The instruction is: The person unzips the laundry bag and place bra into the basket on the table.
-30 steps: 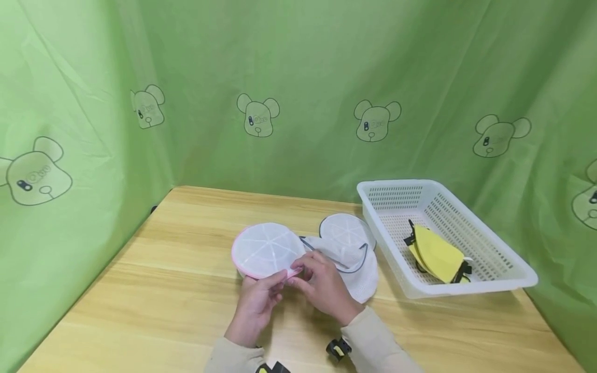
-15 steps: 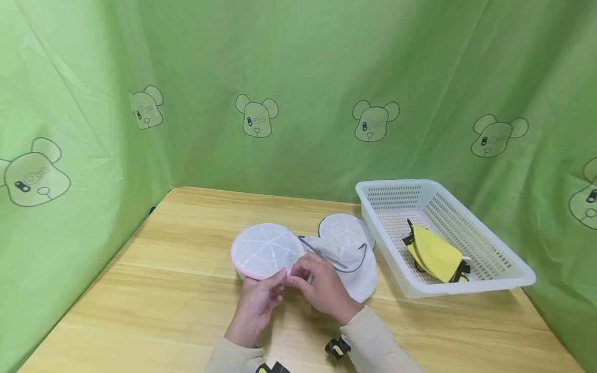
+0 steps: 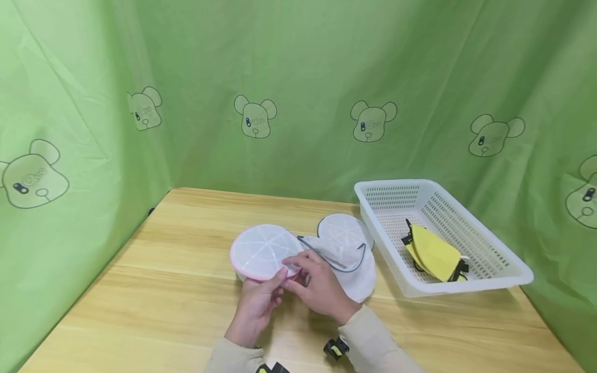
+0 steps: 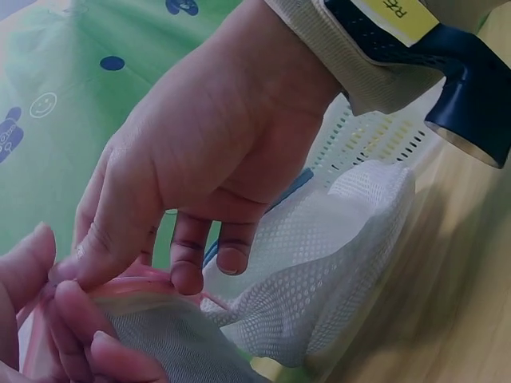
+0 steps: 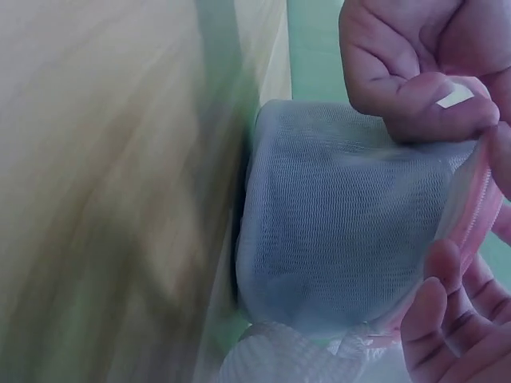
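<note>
A round white mesh laundry bag [image 3: 263, 246] with a pink zipped rim stands upright near the middle of the table. My left hand [image 3: 255, 305] holds its near rim, thumb on top and fingers below. Right beside that thumb, my right hand [image 3: 322, 285] pinches the pink zipper [image 5: 477, 195] at the rim, its index finger reaching over the lid's edge. In the left wrist view my right hand [image 4: 200, 136] covers part of the rim. The zipper pull is hidden by the fingers. The bag's mesh side [image 5: 343, 215] shows in the right wrist view.
A limp white mesh bag [image 3: 361, 282] with grey trim lies right of my right hand. Behind it is a round grey-rimmed mesh bag [image 3: 342, 229]. At the right stands a white plastic basket [image 3: 471, 286] holding a folded yellow item [image 3: 438, 255] with black parts. Green curtains [image 3: 303, 155] enclose the table.
My right fingers have shifted from low at the rim to slightly higher, over the lid's near edge. The left hand keeps its hold, and the bag stays almost in place.
</note>
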`<state>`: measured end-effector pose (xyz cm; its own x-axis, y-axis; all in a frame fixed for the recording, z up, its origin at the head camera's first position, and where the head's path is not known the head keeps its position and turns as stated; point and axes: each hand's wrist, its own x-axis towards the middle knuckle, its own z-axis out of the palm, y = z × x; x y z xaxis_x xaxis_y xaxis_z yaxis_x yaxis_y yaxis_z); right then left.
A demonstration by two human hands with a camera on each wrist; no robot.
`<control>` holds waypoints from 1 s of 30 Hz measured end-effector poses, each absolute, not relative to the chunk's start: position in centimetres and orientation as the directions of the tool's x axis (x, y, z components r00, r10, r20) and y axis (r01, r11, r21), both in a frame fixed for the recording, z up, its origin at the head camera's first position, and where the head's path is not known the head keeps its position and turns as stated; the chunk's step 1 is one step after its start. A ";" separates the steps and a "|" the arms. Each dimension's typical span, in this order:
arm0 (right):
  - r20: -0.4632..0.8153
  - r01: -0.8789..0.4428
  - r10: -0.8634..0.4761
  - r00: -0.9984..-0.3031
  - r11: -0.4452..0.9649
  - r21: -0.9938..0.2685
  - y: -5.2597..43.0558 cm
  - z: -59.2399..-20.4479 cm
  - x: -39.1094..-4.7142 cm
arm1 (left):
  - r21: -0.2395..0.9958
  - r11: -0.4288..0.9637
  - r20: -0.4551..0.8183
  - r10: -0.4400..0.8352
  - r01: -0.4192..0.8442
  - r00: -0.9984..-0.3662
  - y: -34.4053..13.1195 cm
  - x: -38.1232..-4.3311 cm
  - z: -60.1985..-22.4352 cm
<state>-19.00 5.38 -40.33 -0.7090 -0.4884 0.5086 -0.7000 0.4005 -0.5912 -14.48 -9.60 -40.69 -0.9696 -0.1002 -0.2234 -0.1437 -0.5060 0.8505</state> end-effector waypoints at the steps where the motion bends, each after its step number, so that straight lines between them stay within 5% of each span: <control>1: 0.510 -0.703 -0.492 -0.706 0.400 -0.588 5.4 -40.3 -19.0 | 0.854 -0.500 -0.217 -0.095 -0.142 -0.972 -9.6 -14.5 -40.7; 23: 0.617 -0.722 -0.374 -0.692 0.361 -0.590 5.5 -39.6 -19.6 | 0.870 -0.465 -0.183 0.003 -0.163 -0.983 -10.1 -14.2 -40.3; 30: 0.650 -0.727 -0.327 -0.686 0.353 -0.589 5.8 -39.5 -20.3 | 0.867 -0.454 -0.263 -0.065 -0.207 -0.963 -10.8 -14.4 -40.3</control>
